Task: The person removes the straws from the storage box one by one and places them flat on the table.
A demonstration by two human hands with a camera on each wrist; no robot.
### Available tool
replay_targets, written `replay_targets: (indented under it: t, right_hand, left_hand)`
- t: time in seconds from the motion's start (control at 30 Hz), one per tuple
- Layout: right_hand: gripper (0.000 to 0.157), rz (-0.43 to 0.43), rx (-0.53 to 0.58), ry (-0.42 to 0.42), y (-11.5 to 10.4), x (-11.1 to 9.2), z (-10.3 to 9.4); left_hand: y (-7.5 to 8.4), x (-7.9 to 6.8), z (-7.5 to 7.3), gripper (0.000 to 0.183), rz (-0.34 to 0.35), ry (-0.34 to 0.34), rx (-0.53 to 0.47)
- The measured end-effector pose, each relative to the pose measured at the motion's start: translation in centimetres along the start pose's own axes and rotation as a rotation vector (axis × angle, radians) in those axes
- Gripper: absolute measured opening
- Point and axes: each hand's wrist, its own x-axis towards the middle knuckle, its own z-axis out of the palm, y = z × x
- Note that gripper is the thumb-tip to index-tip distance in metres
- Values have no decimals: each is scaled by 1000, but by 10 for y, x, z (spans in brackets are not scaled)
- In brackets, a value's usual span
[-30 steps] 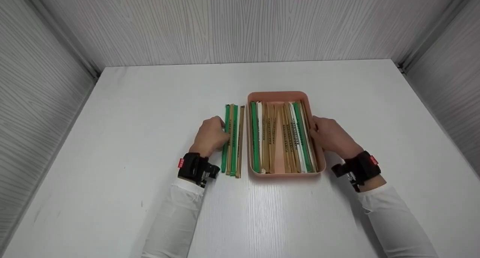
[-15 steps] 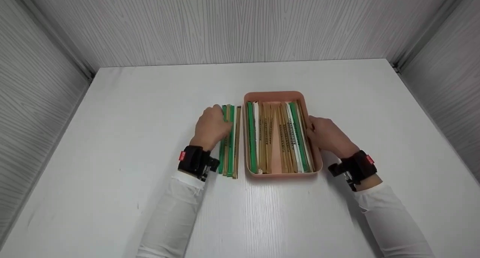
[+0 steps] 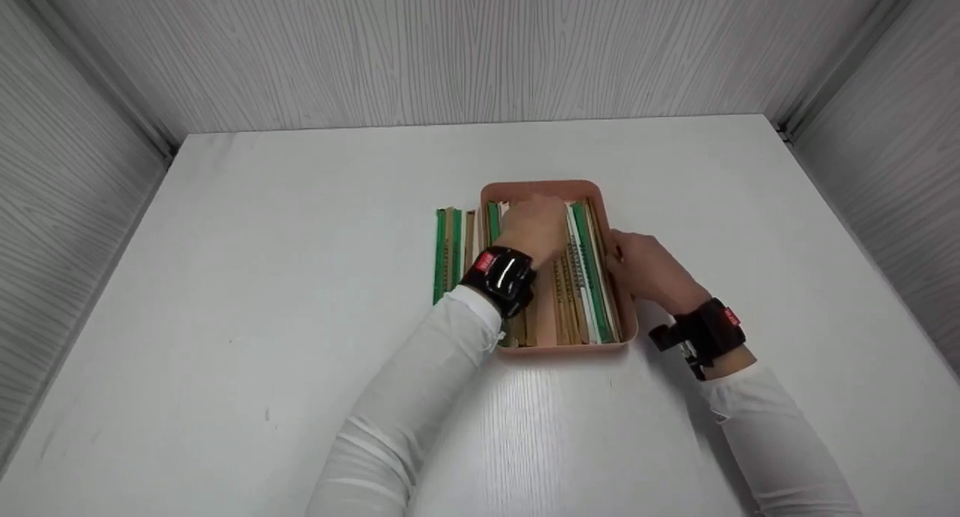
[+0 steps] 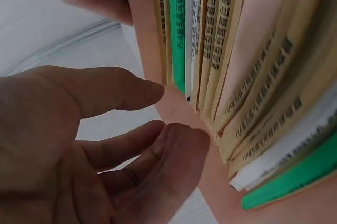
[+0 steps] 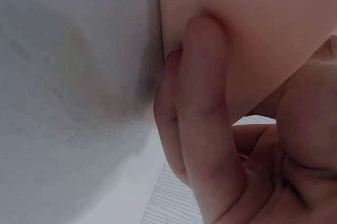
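A salmon-pink tray [image 3: 562, 350] holds two groups of long, narrow stick packets [image 3: 574, 284] in brown, green and white, with a bare strip between them. Over the tray's far half is my left hand [image 3: 536, 226], hiding part of the left group. The left wrist view shows that hand's thumb [image 4: 124, 90] apart from its bent fingers, with nothing between them, at the ends of the printed packets [image 4: 221, 29]. My right hand [image 3: 651, 271] grips the tray's right side. In the right wrist view its fingers [image 5: 205, 87] press flat against the outer wall [image 5: 268, 24].
Several loose packets, green and brown [image 3: 448, 250], lie side by side left of the tray, partly covered by the left forearm [image 3: 420, 397]. Grey wood-grain panels [image 3: 465, 52] enclose the white table [image 3: 300, 202] at the back and both sides.
My left hand has left the loose packets and moved right, over the tray. My right hand stays at the tray's side. The whole scene has shifted slightly left in view.
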Motion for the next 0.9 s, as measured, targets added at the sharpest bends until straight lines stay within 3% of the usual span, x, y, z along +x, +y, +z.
replay_targets:
  t: [0.07,0.13,0.23,0.4,0.63,0.9]
  right_hand:
    - [25,2,-5,-5,-1,1,1]
    - [23,3,-15,-7,-2,1,1]
    - [20,0,-35,-4,-2,1,0]
    - [24,-22,-41,5,-1,0,1]
    - [29,-12,-23,-4,-1,1,2]
    - [28,6,-22,-4,-2,0,1]
  left_hand:
    - [5,4,7,15,-17,-32,88]
    - [8,6,14,20,-40,-54,147]
    - [9,8,22,27,-63,-82,151]
    - [6,6,27,17,-37,-110,48]
    - [-3,5,27,37,-48,-130,-142]
    - [-7,2,14,43,-68,-85,-237]
